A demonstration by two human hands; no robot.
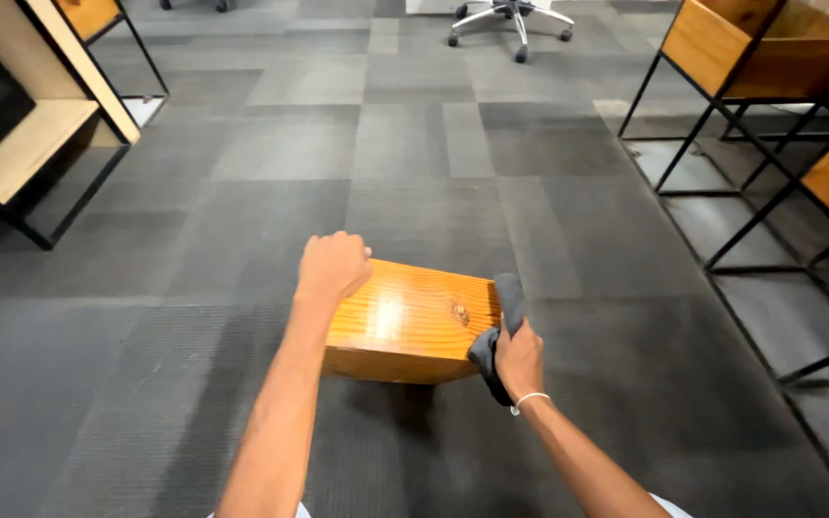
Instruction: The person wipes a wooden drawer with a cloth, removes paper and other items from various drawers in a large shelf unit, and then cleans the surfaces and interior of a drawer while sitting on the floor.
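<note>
Head view: wooden block between both hands (gripped).

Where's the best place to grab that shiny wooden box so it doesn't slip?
Probably by its two short ends, one hand from each side. The wooden box is wide with a smooth glossy top, and the left hand already grips the left end while the right hand presses a dark cloth against the right.

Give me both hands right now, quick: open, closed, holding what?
Left hand: closed on the top left edge of the glossy wooden block.
Right hand: closed on a dark grey cloth, pressed against the block's right end.
</note>
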